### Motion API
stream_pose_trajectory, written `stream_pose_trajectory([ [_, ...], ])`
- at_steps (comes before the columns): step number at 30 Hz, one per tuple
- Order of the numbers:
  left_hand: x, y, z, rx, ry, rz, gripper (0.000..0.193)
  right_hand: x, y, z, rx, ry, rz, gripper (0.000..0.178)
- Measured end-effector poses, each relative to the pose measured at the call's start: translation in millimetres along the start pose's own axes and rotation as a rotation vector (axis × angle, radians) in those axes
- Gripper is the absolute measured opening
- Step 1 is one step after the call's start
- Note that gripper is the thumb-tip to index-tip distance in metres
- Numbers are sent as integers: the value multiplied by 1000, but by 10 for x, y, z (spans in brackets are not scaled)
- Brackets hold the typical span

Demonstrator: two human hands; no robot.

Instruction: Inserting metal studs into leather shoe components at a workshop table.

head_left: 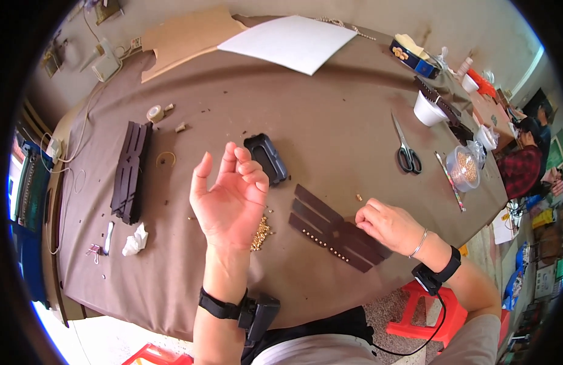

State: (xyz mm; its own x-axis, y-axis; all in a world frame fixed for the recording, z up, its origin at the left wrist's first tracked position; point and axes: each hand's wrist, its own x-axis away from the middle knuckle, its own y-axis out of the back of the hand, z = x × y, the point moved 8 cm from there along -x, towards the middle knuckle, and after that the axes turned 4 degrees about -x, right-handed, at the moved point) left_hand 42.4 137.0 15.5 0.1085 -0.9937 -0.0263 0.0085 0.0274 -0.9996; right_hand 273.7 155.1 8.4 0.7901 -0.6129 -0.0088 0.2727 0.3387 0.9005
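My left hand (230, 198) is raised over the table, palm up, its thumb apart from loosely curled fingers, with nothing visible in it. Partly hidden behind it lies a pile of small gold studs (259, 235). Just beyond is a black oblong tray (273, 161). My right hand (388, 226) is closed, fingertips pinched together over a dark brown slotted strip piece (312, 226); what they hold, if anything, is hidden. A row of gold studs lines the piece's near band. One loose gold stud (359, 197) sits beyond my right hand.
At left lies a stack of dark slotted pieces (131, 173), with a tape roll (154, 114), crumpled tissue (135, 240) and binder clip (95, 252). At right are scissors (407, 149), a white cup (428, 109) and a clear tub of beads (464, 168). A white sheet (290, 42) lies far back.
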Motion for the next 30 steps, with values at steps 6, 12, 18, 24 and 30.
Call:
stream_pose_trajectory([
  [6, 39, -47, -133, 16, -51, 26, 28, 32, -72, -32, 145, -60, 74, 14],
  [12, 88, -87, -448, 144, -161, 75, 28, 35, -103, 23, 198, -108, 106, 15],
  [18, 132, -147, -630, 267, -194, 115, 27, -32, -100, 53, 188, -119, 102, 15],
  [24, 165, -163, -872, 357, -243, 217, 28, -604, 21, 785, 41, 120, 49, 17],
  [30, 156, -148, -855, 377, -253, 241, 27, -995, -295, 1077, 82, 192, 51, 16],
])
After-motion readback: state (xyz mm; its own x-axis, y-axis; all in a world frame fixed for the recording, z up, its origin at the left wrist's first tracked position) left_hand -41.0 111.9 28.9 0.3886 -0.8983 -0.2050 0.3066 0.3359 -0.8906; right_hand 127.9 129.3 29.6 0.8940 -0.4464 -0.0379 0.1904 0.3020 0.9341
